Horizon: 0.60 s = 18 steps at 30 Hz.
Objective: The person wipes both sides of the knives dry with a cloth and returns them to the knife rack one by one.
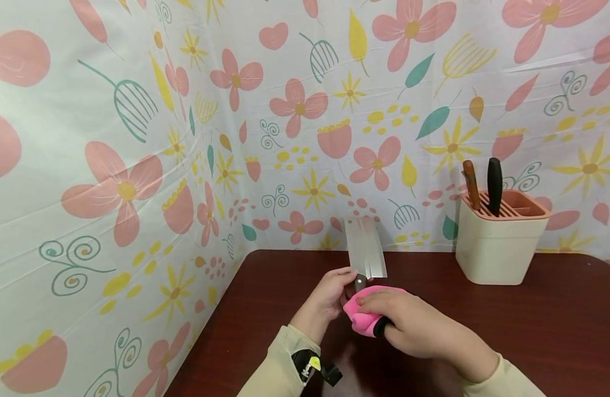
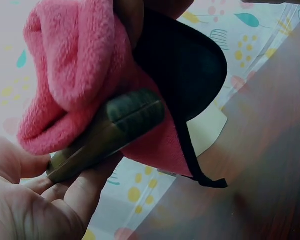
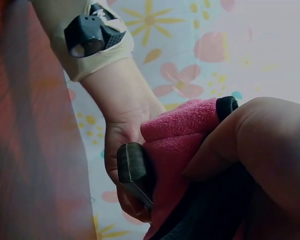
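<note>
A cleaver with a broad steel blade points away from me, raised over the table. My left hand grips its dark handle near the blade end, fingers and thumb around it. In my right hand is a bunched pink cloth with black edging and a black patch. The cloth lies against the right side of the handle, whose butt end sticks out beside it in both wrist views. Part of the handle is hidden behind the cloth in the head view.
A cream knife block with an orange slotted top stands at the back right of the dark red table. A brown-handled knife and a black-handled knife sit in it. Flower-patterned sheets hang behind and to the left.
</note>
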Available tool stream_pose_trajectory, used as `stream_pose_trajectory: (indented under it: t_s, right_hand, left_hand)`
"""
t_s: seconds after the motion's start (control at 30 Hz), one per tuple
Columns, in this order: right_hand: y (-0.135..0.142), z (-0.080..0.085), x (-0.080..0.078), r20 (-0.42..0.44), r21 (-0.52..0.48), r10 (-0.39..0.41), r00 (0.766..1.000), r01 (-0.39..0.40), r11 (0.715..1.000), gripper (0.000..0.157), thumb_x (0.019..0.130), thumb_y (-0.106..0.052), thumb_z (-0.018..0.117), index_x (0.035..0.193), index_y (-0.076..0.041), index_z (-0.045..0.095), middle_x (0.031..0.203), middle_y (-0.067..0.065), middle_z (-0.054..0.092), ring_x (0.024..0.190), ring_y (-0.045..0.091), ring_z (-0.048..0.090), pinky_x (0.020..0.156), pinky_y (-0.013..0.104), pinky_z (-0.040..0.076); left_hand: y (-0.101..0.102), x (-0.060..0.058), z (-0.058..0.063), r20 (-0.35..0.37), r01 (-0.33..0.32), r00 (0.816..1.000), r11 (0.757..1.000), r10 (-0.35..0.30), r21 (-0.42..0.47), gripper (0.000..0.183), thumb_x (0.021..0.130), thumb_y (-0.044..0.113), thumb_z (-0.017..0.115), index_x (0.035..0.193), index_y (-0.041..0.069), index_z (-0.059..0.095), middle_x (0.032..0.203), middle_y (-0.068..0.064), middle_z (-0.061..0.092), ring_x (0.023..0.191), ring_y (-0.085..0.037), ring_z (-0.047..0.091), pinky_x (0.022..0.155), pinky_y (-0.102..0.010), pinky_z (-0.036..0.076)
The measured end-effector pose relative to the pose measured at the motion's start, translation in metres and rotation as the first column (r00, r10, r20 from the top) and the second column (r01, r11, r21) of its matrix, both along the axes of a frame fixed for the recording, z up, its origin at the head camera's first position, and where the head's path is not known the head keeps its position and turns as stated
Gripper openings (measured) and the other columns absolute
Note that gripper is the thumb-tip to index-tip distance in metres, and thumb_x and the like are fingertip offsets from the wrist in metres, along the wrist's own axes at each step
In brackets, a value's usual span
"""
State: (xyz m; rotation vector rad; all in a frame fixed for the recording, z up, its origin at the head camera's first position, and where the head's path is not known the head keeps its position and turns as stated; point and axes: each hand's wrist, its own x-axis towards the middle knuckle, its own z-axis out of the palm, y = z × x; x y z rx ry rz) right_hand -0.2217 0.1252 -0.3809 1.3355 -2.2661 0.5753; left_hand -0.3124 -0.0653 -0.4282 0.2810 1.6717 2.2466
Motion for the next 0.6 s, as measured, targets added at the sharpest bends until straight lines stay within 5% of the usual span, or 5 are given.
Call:
stream_pose_trajectory:
  t_s: [0.17,0.4,0.6]
  right_hand:
    - [0.0035,0.0016,0.0029,0.072,0.029,-0.034,0.997,0.031,0.999,0.047,0.080,0.006,0.063,0.106,-0.033,0.071,0.113,-0.023,0.068,0.112,0.007,0.066,0.096,0.037,0.057]
    - [0.0037,0.0042,0.0059,0.050,0.035,0.002,0.999,-0.003,0.999,0.046,0.078,0.008,0.062,0.097,-0.033,0.068,0.111,-0.025,0.067,0.113,0.008,0.067,0.098,0.038,0.057]
    - [0.0067,0.0072,0.0107,0.141,0.065,0.013,0.990,-0.022,0.998,0.045,0.079,0.007,0.061,0.095,-0.035,0.066,0.102,-0.025,0.064,0.097,-0.002,0.062,0.086,0.026,0.056]
  left_hand:
    - [-0.0023,-0.0008,0.0024,0.019,0.004,1.000,1.000,-0.005,0.014,0.023,0.107,0.015,0.047,0.112,0.004,0.068,0.109,-0.011,0.078,0.083,-0.011,0.074,0.069,-0.026,0.061]
    - [-0.0061,-0.0001,0.0069,0.047,0.009,0.999,1.000,-0.010,0.017,0.026,0.108,0.017,0.047,0.122,0.005,0.065,0.123,-0.020,0.073,0.086,-0.016,0.075,0.064,-0.030,0.062]
    - [-0.0072,-0.0017,0.0048,0.056,0.012,0.998,1.000,-0.014,0.023,0.030,0.108,0.019,0.049,0.131,0.004,0.062,0.109,-0.009,0.076,0.087,-0.017,0.075,0.065,-0.034,0.062]
